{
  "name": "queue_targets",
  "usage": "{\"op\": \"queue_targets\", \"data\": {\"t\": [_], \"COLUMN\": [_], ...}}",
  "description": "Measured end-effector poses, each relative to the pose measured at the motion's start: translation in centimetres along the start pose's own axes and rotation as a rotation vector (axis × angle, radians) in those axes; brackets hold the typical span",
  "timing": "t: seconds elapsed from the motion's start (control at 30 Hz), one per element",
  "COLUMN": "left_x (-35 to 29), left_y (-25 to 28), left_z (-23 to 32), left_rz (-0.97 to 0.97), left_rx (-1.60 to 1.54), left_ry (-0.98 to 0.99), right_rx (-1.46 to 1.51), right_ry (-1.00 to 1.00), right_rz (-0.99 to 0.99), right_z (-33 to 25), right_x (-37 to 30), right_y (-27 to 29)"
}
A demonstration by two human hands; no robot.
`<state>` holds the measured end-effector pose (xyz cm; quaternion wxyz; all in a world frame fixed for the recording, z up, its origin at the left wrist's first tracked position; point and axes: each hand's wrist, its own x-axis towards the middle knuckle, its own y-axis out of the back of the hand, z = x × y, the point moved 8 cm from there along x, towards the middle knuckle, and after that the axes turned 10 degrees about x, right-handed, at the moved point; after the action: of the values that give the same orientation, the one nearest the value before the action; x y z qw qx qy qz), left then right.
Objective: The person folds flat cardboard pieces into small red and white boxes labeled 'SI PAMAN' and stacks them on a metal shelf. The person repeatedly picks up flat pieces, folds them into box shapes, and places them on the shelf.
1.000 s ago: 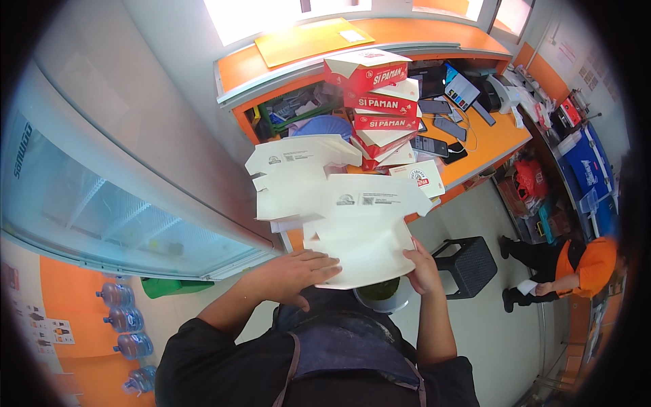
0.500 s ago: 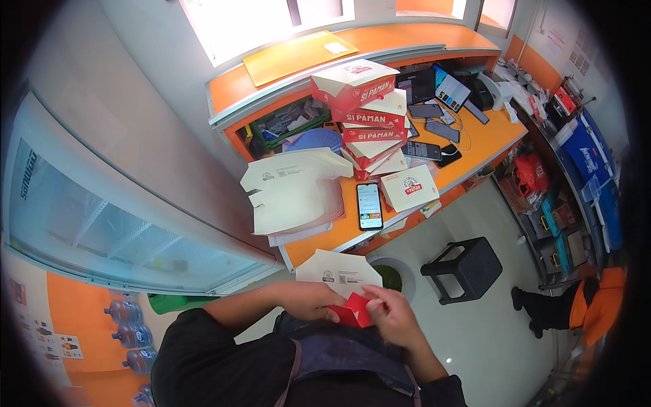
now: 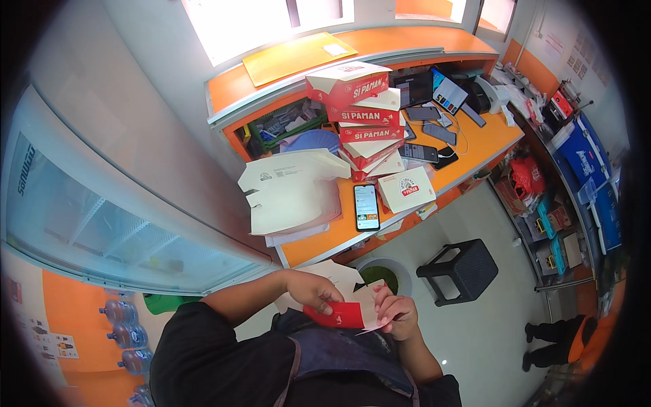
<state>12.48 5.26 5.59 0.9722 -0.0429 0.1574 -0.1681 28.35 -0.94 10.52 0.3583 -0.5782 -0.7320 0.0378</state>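
Observation:
Close to my body I hold a partly folded cardboard food box (image 3: 347, 315), cream on one face and red on the other. My left hand (image 3: 313, 290) grips its left part, thumb on the red panel and fingers behind. My right hand (image 3: 397, 313) pinches the flap at the box's right end, fingers bent around its edge. Beyond, on the orange counter, lies a pile of flat cream box blanks (image 3: 291, 186). Folded red and cream boxes (image 3: 369, 134) are stacked beside it. A single closed box (image 3: 407, 190) sits right of a lit phone (image 3: 366, 207).
Several phones and cables (image 3: 434, 132) lie on the counter's right part. A black stool (image 3: 461, 271) and a round grey bin (image 3: 400, 271) stand on the floor. At left is a glass-door fridge (image 3: 122, 224). A co-worker's dark-trousered legs (image 3: 556, 344) show at lower right.
The box has turned so its red panel shows broadly. My right hand has shifted slightly right and down, to the end flap. The co-worker at right has moved lower in view.

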Motion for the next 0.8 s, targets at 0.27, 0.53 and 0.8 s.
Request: {"op": "queue_targets", "data": {"t": [0.27, 0.53, 0.8], "left_x": [1.6, 1.0, 0.8], "left_y": [0.0, 0.1, 0.0], "left_z": [-1.5, -0.2, -0.8], "left_rz": [0.212, 0.229, 0.306], "left_rx": [0.168, 0.185, 0.136], "left_ry": [0.119, 0.103, 0.095], "right_rx": [-0.497, -0.97, -1.05], "right_ry": [-0.254, -0.24, -0.186], "right_rz": [-0.236, -0.303, 0.184], "right_z": [0.2, -1.2, -1.7], "right_x": [1.8, 2.6, 1.6], "right_y": [-2.5, -3.3, -1.2]}}
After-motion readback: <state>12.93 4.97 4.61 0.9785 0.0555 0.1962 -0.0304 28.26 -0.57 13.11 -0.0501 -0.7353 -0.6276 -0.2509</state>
